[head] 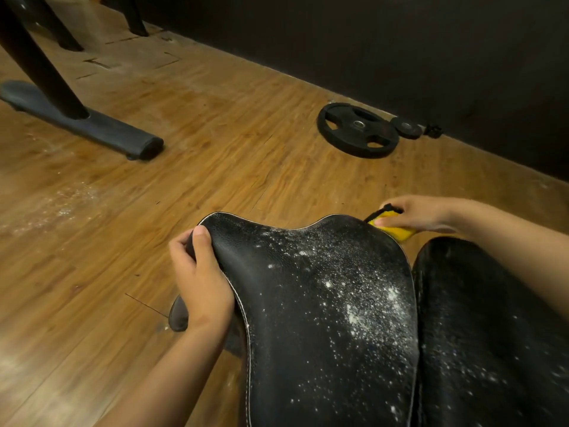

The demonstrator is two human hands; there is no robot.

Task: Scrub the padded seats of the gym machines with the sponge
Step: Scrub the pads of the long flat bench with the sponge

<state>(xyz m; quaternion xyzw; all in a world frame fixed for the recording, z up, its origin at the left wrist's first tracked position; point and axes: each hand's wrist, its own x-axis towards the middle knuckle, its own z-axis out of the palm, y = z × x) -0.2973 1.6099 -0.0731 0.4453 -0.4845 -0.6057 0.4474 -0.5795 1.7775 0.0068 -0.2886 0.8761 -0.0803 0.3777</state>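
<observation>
Fingers (180, 252) of the left hand (203, 282) curled round the padded seat (308, 349) at its left edge, white flecks (354, 318) lay thick toward its right edge, and the right hand (428, 214) pinched the yellow sponge (394, 230) at the far right corner; scrubbing looked under way, the next stroke likely needing firm pressure across those flecks.

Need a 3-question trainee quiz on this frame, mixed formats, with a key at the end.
1. True or false: the right hand holds the yellow sponge at the far right corner of the padded seat.
2. Pick one. The left hand: A) grips the seat's left edge; B) lies flat on the floor; C) holds a cloth.
3. Fill in: the white specks lie thickest on the seat's ____ side (left or right).

Key: 1 true; 2 A; 3 right.
</observation>
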